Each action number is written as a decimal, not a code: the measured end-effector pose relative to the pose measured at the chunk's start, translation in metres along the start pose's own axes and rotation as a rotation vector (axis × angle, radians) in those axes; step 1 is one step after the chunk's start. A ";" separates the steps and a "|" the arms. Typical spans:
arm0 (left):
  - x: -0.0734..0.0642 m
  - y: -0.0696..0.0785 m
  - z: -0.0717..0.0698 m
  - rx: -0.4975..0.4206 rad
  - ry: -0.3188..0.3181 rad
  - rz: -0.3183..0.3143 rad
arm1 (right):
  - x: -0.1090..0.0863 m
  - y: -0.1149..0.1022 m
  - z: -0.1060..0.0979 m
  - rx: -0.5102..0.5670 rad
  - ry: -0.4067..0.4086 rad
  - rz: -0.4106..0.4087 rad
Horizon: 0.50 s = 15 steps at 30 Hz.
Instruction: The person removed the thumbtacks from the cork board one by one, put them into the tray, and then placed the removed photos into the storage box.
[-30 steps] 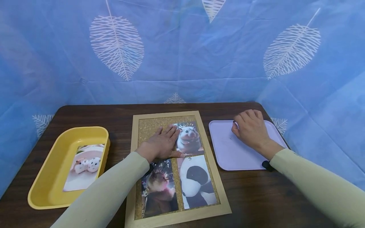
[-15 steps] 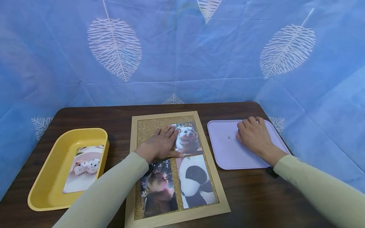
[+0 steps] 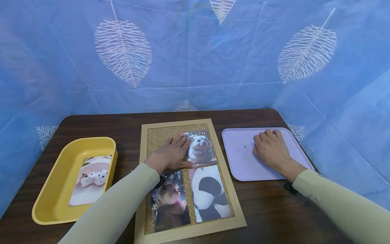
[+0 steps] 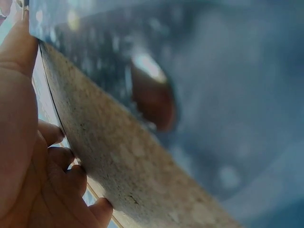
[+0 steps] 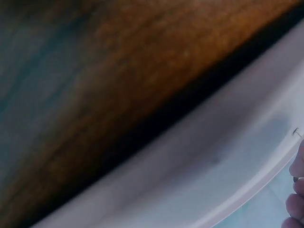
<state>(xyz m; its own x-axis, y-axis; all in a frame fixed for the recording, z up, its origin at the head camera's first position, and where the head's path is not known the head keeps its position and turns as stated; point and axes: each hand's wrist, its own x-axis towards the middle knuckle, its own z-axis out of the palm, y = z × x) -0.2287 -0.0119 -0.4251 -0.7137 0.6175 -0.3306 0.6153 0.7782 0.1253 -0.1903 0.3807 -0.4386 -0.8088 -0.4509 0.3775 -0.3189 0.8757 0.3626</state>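
Along the near side, bare dark-brown wood table (image 3: pixel 274 210) lies R of the rectangular cork board w/ pale wood frame (image 3: pixel 198 229), long axis near-to-far, a bit askew. Low on it, side by side: a dark glossy brown-animal photo (image 3: pixel 170 203) and a mostly black-and-white photo (image 3: pixel 210 196). Deep yellow plastic tray (image 3: pixel 55 203) sits L, holding a pale photo of two small white animals (image 3: pixel 91 181).

Farther in, L hand (image 3: pixel 170 154) spread flat on the cork, fingers straight, no grip visible; fingertips touch the glossy crowned white-hamster photo (image 3: pixel 201 149). R hand (image 3: pixel 270 149) is over the flat lilac plastic tray (image 3: pixel 243 166), fingers curled; tips mostly hidden, can't tell if they pinch anything. R wrist cam shows a thin dark sliver (image 5: pixel 296 132) by them, poss. a pin.

Key relation, I'd judge: small shiny pin (image 3: pixel 245 146) on lilac tray lies just L of R hand, apart; R hand's nearer. Pin's axis: too small to tell. Open room btwn pin and tray's L rim, then a table strip before the board.

Far back: blue leaf-print cloth (image 3: pixel 189 51).
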 end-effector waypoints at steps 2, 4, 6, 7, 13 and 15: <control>0.000 0.000 0.000 0.002 -0.006 -0.003 | 0.000 -0.001 0.001 0.006 0.012 0.001; 0.000 0.000 0.000 0.004 -0.006 -0.004 | -0.001 -0.001 0.001 0.006 0.017 0.000; 0.001 0.000 0.000 0.007 -0.009 -0.002 | -0.002 -0.002 0.001 0.005 0.018 0.000; 0.001 0.000 0.000 0.008 -0.011 -0.002 | -0.002 -0.002 0.001 0.006 0.016 0.001; 0.000 -0.001 0.000 -0.001 -0.003 0.004 | -0.002 -0.003 0.002 0.006 0.001 0.014; 0.000 -0.001 0.000 -0.005 0.000 0.008 | -0.001 -0.004 0.002 0.010 0.002 0.021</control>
<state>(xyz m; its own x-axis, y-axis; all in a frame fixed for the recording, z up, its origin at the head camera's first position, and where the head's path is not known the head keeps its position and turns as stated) -0.2297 -0.0129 -0.4254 -0.7087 0.6236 -0.3298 0.6192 0.7739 0.1329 -0.1892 0.3777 -0.4422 -0.8145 -0.4327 0.3864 -0.3066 0.8865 0.3465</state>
